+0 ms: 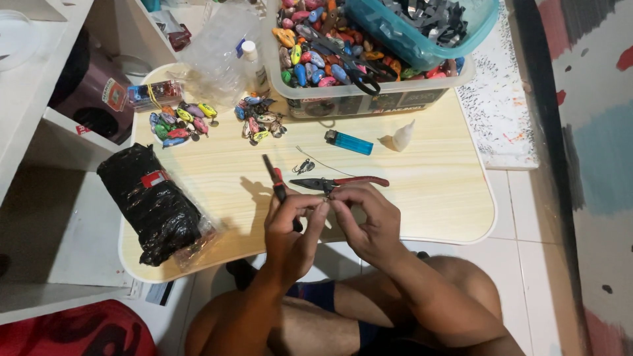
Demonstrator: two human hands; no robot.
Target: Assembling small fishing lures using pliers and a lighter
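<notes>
Low wooden tabletop (422,191), pale grain, rounded corners, set on a white tiled floor (527,217). Person sits cross-legged at its near edge, knees bare.

Left hand (290,227) closed around a small red-handled tool (277,184), its dark tip pointing away up the tabletop. Right hand (369,221) pinched shut, fingertips meeting the left hand's at a tiny piece (326,207) held between them; too small to tell what it is. Both hands hover just over the near edge.

Just beyond the hands: red-handled pliers (339,183) lying flat, a small metal clip (304,166) with a thin wire beside it. Further back a blue lighter (349,142) and a white nozzle cap (402,136).

Two heaps of small coloured lures (181,122) at the back left and centre. Behind them a clear tub (369,99) full of the same, black scissors on top, a teal bin (422,29) resting in it. Glue bottle (252,62) and crumpled clear plastic beside the tub.

Black plastic bundle (151,204) overhangs the left edge. White shelving (39,79) to the left; painted wall (593,132) to the right.
</notes>
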